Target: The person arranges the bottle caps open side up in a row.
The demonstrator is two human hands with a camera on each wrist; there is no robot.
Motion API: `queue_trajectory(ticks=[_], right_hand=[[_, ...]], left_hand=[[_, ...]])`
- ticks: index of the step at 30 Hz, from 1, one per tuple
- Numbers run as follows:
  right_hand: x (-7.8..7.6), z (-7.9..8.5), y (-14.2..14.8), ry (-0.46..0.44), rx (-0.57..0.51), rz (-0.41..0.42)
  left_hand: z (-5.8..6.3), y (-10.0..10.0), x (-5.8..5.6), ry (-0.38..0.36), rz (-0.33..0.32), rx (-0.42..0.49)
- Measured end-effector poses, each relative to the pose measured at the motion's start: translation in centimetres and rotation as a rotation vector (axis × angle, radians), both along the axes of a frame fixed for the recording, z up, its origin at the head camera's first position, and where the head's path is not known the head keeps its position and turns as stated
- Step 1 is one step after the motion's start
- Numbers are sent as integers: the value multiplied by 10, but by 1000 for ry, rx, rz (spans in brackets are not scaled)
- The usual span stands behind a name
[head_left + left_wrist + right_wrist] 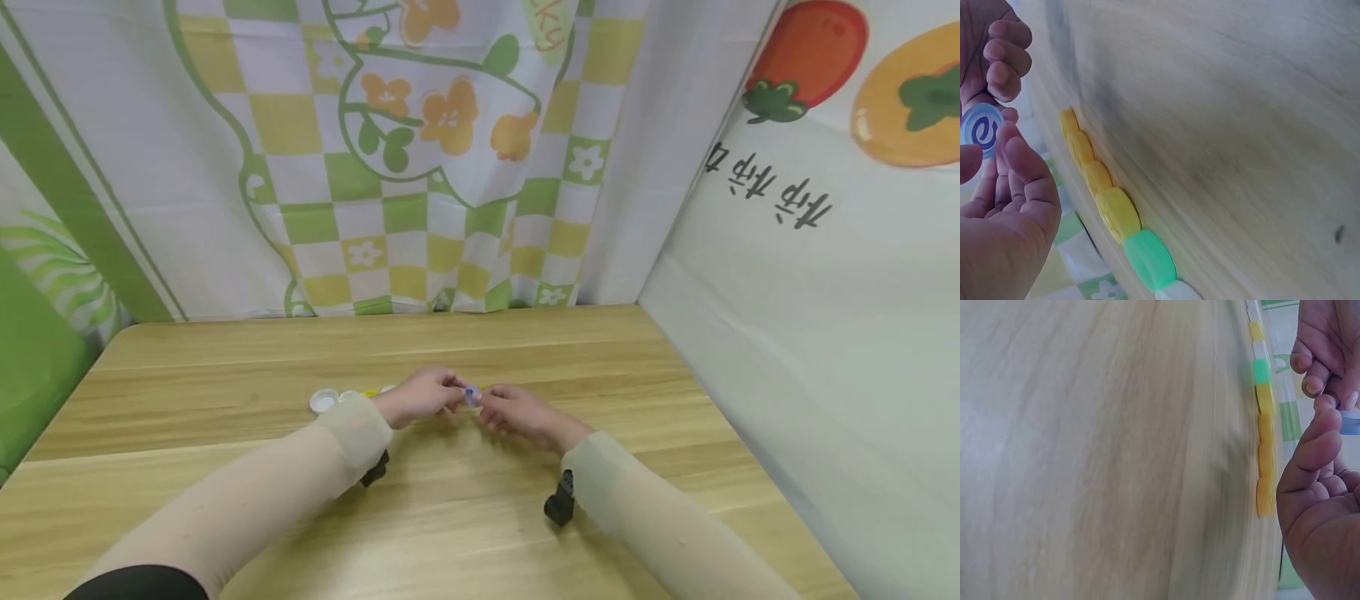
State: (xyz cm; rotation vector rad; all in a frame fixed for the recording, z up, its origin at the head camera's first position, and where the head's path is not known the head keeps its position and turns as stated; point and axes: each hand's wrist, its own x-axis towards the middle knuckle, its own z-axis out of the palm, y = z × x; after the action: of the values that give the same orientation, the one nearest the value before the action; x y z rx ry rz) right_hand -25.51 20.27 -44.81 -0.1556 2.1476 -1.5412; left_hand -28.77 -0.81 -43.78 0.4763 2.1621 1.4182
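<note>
A small blue bottle cap [472,395] is held up over the table between my two hands. In the left wrist view, the cap [983,130] faces the camera with a dark purple swirl like an "e" on its top. My left hand [427,393] pinches it between thumb and forefinger. From the other side, the fingertips of my right hand [522,410] grip its edge. Seen from the right wrist, the cap [1351,422] is side-on, partly cut off by the frame. Behind the hands lies a row of caps: several orange-yellow ones [1082,150], a yellow one [1118,214] and a green one [1149,260].
A white cap [325,401] lies at the left end of the row, partly hidden by my left arm. The wooden table [480,517] ends at a patterned curtain [420,250] behind and a white printed sheet [810,317] on the right.
</note>
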Motion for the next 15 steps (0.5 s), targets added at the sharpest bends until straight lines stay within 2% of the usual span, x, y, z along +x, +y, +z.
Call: queue_trajectory(ticks=[6,15], right_hand=[[-2,0,7,-8,-51,-57],[-1,2,16,34,-76,-179]], left_hand=[[1,11,-3,34,5,-2],[-7,28,-11,87,19,-27]])
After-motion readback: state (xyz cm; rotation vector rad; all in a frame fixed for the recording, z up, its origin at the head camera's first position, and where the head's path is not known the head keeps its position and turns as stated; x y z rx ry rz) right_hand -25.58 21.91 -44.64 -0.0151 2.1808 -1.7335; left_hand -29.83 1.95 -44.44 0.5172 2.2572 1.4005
